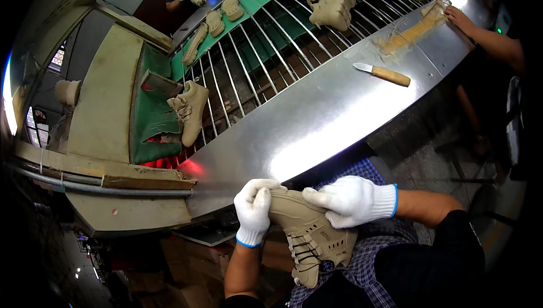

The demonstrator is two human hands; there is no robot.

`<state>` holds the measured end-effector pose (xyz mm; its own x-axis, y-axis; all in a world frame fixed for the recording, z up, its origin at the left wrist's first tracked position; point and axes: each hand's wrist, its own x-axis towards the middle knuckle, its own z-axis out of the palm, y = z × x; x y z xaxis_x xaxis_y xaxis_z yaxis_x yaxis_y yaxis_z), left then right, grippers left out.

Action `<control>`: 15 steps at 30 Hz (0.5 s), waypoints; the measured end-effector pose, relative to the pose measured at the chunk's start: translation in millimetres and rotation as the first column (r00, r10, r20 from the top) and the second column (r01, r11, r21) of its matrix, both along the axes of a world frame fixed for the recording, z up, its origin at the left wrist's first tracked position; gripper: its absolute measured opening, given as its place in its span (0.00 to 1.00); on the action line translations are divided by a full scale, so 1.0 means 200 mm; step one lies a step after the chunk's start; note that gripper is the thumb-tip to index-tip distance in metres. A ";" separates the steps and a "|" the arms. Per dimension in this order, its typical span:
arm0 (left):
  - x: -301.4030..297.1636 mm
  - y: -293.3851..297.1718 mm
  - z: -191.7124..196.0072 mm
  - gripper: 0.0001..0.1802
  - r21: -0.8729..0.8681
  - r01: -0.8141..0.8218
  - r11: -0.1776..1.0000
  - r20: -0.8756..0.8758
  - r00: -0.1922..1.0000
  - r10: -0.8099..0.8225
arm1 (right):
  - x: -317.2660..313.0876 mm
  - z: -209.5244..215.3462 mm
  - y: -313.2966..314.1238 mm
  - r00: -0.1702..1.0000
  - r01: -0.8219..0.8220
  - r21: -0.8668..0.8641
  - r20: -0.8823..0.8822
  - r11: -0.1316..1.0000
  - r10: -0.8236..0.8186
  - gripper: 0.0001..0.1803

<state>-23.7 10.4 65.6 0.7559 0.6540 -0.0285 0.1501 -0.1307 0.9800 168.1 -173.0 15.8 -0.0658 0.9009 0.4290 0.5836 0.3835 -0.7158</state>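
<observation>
Being held between the gloved left hand (254, 205) and right hand (352, 202): a laced tan boot (317, 234).
Its upper edge is pinched by the curled left fingers and partly hidden under the bent right ones; its laces are seen below the hands. Beyond, a metal table (254, 141) is bordered by a barred rack (274, 48); another boot (195, 113) is rested there, and a knife (390, 76) is laid on the table.
</observation>
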 end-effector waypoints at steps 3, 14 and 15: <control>-0.01 -0.01 -0.07 0.15 -0.013 -0.155 0.988 0.102 0.983 0.155 | -0.05 -0.07 -0.05 0.998 -0.033 0.056 -0.042 0.998 0.035 0.44; 0.26 -0.10 0.03 0.13 -0.028 -0.267 0.963 0.314 0.913 0.262 | 0.12 0.38 0.34 0.996 -0.064 -0.223 0.041 0.973 0.075 0.39; 0.31 -0.12 0.01 0.13 -0.090 -0.305 0.948 0.401 0.860 0.315 | 0.14 0.50 0.38 0.992 -0.113 -0.454 0.006 0.884 0.130 0.36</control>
<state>38.8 -12.8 67.0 0.4627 0.8592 0.2183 -0.2314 -0.1207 0.9653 196.2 -96.5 115.1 -0.1946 0.9805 -0.0277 0.5810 0.0925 -0.8086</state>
